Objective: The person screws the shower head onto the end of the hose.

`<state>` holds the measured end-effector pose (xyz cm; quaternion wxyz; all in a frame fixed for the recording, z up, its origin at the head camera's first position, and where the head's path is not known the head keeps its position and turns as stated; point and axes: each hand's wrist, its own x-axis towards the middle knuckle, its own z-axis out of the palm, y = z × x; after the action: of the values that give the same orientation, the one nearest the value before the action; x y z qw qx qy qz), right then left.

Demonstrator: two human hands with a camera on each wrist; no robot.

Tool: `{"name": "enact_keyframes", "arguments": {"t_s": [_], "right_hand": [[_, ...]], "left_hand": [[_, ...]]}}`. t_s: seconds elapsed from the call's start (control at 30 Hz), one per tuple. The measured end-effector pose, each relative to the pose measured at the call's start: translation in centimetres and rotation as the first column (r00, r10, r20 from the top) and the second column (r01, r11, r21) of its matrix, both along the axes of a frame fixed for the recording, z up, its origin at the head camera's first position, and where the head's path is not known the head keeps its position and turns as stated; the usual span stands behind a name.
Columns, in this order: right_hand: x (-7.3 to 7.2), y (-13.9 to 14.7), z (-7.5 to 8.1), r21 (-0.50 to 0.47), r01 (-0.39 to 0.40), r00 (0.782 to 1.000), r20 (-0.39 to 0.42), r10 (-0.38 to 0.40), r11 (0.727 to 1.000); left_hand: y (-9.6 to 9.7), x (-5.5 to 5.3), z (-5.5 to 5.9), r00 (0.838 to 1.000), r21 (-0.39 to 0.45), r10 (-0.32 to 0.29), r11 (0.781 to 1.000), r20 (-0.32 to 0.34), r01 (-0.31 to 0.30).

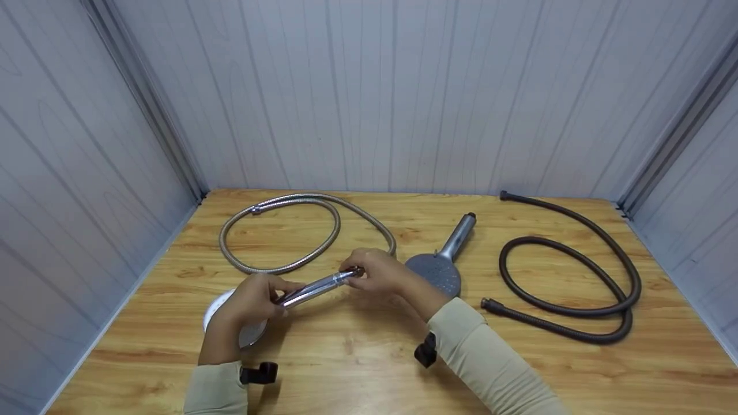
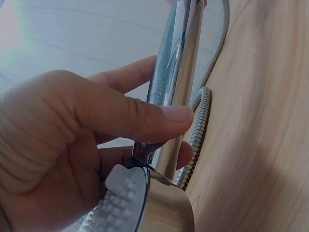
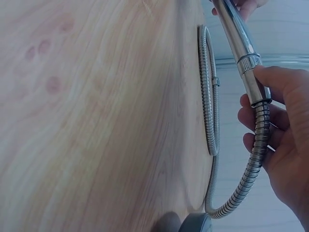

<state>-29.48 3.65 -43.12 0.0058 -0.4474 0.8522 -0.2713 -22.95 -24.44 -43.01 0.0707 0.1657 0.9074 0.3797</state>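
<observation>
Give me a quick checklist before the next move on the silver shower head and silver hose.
1. Left hand grips silver shower head by its handle: ok.
2. Right hand holds silver hose at its end collar: ok.
3. Collar meets handle, no gap visible: ok.
4. Collar fully tightened: cannot tell.
5. Silver hose free of loops: not ok, looped on table.
6. Dark hose apart from both hands: ok.

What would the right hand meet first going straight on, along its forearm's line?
Probably the loop of silver, ribbed metal hose lying on the brown wood-grain table; depth is unclear and the right hand looks raised, so it may pass above.
</observation>
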Motion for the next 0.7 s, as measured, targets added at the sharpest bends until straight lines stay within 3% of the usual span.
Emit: {"name": "enact_keyframes", "arguments": {"t_s": [0.37,0.7], "right_hand": [[-0.04,-0.12,-0.06,-0.017,0.006,1.000,-0.023,-0.007,1.000],[-0.38,-0.14,-0.27,-0.052,-0.039,0.997,-0.064,0.036,0.998]], "left_hand": [[-0.07,-0.04,0.10,1.000,0.005,-0.018,1.000,-0.015,0.018],[0.00,-0.04,0.22,1.000,0.016,-0.009,1.000,-0.006,0.009]]}}
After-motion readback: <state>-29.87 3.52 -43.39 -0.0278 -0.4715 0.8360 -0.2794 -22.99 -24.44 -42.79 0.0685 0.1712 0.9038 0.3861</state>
